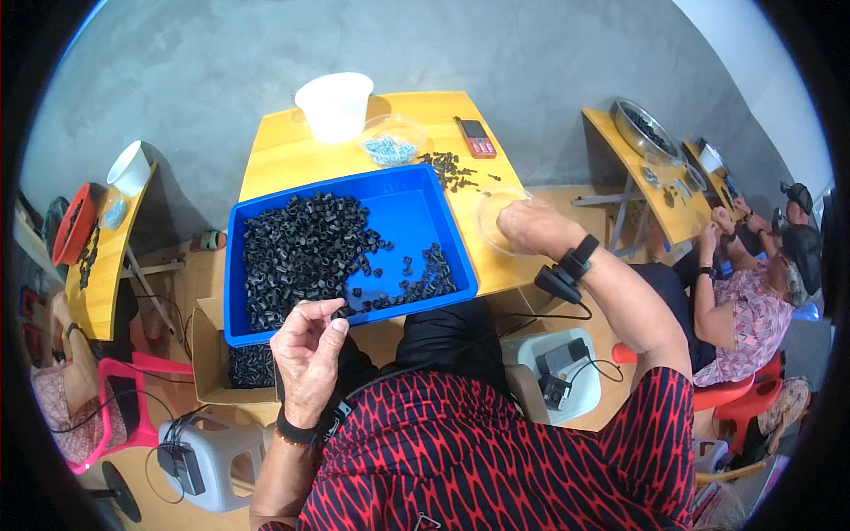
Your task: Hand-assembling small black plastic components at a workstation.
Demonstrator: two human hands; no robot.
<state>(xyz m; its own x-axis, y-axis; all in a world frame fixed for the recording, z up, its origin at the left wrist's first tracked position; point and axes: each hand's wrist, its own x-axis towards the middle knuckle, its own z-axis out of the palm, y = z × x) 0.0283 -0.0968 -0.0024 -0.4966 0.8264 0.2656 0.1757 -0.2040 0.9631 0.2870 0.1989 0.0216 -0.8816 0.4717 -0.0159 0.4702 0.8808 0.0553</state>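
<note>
My left hand [309, 352] is at the near edge of a blue plastic tray [398, 205], thumb and forefinger pinched on a small black plastic part [343, 311]. The tray holds a large heap of similar black parts [297, 252] on its left, with a smaller pile [433, 273] at the near right corner. To the right of the tray, my right hand [536, 227] reaches into a transparent round bowl [486, 232]. Its fingers are curled downward; what they hold, if anything, is hidden.
On the yellow table [279, 152] stand a white bucket [333, 106] and a transparent tub of light-blue pieces [390, 149]. Loose dark parts [450, 168] lie near a red phone [477, 139]. A cardboard box [211, 358] sits below. Other people work at side tables.
</note>
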